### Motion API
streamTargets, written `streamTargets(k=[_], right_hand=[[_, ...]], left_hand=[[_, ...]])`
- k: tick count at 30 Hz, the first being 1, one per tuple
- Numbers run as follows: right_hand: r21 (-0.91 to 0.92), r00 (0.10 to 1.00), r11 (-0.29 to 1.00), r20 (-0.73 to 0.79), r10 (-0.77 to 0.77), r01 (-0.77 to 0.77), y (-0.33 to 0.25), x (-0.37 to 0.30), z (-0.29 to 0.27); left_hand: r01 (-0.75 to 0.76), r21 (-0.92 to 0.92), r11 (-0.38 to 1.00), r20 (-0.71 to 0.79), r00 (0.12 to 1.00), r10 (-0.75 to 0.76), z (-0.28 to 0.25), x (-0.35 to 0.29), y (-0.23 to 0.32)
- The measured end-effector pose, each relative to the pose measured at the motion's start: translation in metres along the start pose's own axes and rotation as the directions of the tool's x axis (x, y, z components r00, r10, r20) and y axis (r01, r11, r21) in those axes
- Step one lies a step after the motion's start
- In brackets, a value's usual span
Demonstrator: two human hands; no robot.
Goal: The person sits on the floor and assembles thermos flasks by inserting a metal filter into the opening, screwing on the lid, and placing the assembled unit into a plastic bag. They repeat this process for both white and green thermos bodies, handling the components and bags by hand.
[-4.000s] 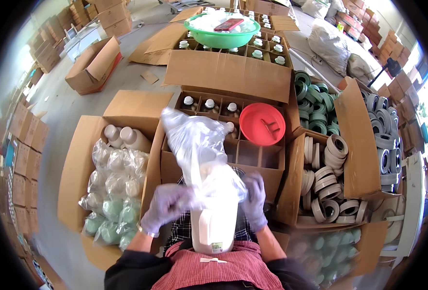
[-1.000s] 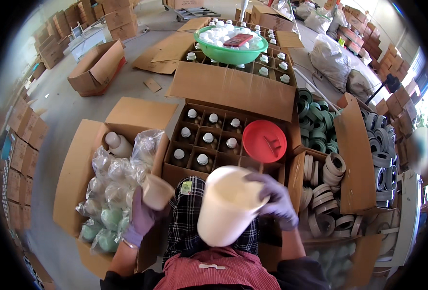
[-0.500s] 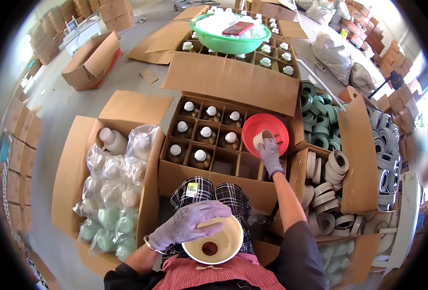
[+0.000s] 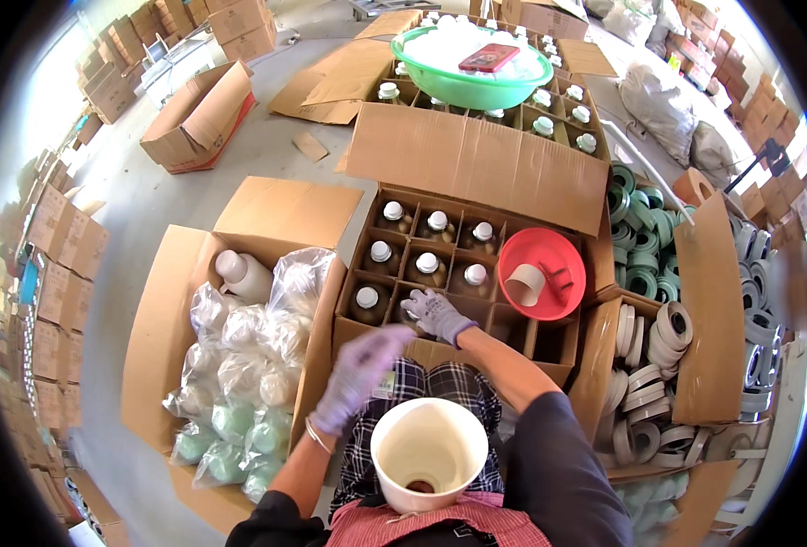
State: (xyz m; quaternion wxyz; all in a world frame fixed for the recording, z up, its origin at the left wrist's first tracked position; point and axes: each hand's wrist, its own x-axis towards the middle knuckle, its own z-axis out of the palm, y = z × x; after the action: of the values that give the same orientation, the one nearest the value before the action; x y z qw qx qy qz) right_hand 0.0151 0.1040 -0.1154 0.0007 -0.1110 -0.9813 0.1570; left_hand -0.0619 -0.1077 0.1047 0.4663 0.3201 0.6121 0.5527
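Cream tub (image 4: 431,444), black-and-white plaid trousers (image 4: 458,385)

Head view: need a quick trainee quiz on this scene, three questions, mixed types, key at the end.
1. Multiple choice. What lies in the red bowl?
A) a cream cup-shaped piece
B) a green ring
C) a folded cloth

2. True or false: the left hand is outside the white container.

3. Short answer. Which hand is over the divided carton?

Key: 1. A; 2. True; 3. The right hand.
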Motion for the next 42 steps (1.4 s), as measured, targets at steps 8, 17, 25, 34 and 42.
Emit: streamTargets(k=[8,17,25,34,42], right_hand=[[-0.033,0.7,0.962,-0.68,-0.219,0.27,-0.117,-0.102,-0.24],[0.654,0.8,0.691,-0.571,0.185,0.307,-0.144,-0.226,-0.188],[0.737,0.838,0.676,-0.363,0.407,-0.009,-0.207,-0.335,-0.114],[0.816,0.863,0.451,-0.476,0.168,0.362,-0.234,-0.269,-0.127],[0.699,0.827,0.453,-0.527,-0.196,0.553,-0.227,-0.198,-0.223]], left_hand=[[0.139,-0.534,0.834,0.2,0.979,-0.035,-0.054,0.07,-0.093],[-0.281,-0.093,0.955,0.252,0.922,0.295,-0.025,0.038,0.103],[-0.302,0.435,0.848,0.298,0.937,0.181,-0.008,-0.081,0.06],[-0.043,0.181,0.983,-0.147,0.987,0.07,-0.058,-0.211,-0.129],[-0.258,0.513,0.819,0.149,0.966,0.211,-0.045,-0.181,-0.071]])
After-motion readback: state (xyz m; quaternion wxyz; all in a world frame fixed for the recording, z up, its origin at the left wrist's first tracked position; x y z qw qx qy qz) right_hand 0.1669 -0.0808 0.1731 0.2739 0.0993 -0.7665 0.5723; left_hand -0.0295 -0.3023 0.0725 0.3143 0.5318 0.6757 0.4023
